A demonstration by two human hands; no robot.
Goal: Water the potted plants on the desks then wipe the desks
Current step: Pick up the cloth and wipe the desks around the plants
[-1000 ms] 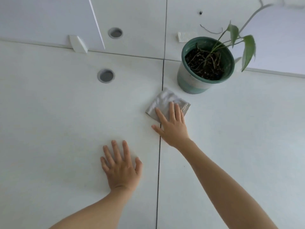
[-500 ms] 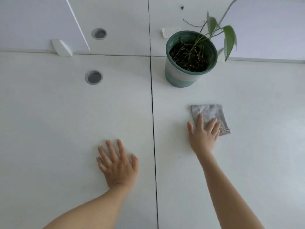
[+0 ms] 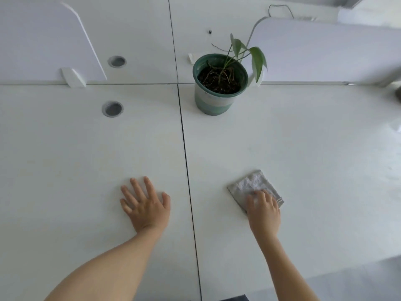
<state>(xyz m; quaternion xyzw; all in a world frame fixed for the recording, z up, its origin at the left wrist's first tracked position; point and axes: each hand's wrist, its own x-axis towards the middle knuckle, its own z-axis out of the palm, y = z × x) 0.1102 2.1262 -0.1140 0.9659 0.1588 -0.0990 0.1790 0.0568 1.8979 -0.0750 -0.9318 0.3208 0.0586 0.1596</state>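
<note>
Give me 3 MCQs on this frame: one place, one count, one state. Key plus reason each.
1. Which side of the desk seam is the cloth? A. Left. B. Right, apart from the pot. C. Right, touching the pot.
2. How many round cable holes show? A. One. B. Two. C. Four.
3. The left hand is: A. flat on the desk, holding nothing. B. gripping the pot. C. pinching the cloth.
Key: 1 B, cloth lies under the right hand, with a wide gap between it and pot. 2 B, both left of the seam. 3 A, fingers spread, palm down.
</note>
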